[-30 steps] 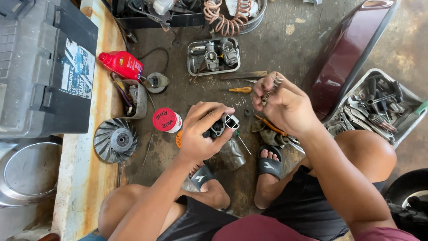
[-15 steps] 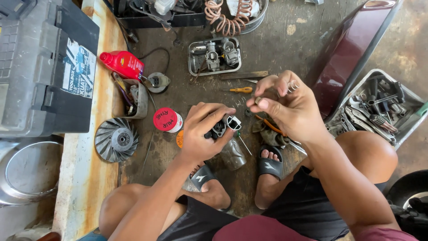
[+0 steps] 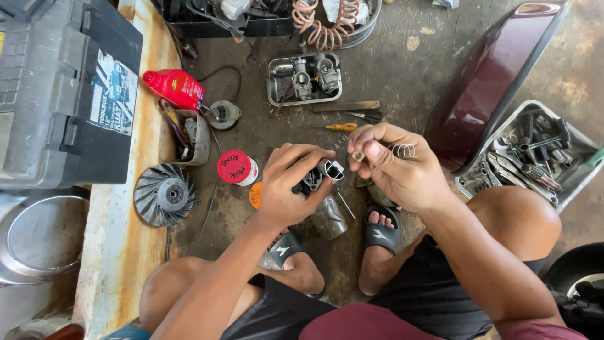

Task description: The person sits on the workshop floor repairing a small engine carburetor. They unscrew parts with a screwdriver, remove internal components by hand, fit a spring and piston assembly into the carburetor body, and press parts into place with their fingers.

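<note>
My left hand [image 3: 290, 184] grips a small dark metal engine part with a silver opening [image 3: 321, 174], held above the floor between my knees. My right hand [image 3: 396, 167] is just to its right, thumb and forefinger pinching a tiny brass-coloured piece [image 3: 358, 155] close to the part's opening. A small coil spring [image 3: 403, 150] rests over the right hand's fingers. Below the hands a grey metal bowl-shaped piece [image 3: 329, 218] lies on the floor by my sandalled feet.
A metal tray with carburettor parts [image 3: 306, 78] sits farther out, a yellow-handled screwdriver [image 3: 338, 127] near it. A red-lidded tin [image 3: 235, 167], red bottle [image 3: 173, 87], finned fan wheel [image 3: 165, 195] and grey toolbox [image 3: 63, 94] are left. A tool tray [image 3: 535, 154] and maroon panel [image 3: 491, 82] are right.
My right hand came down and leftward from a raised position toward the part in my left hand, now holding the small piece at its opening. The left hand stayed put.
</note>
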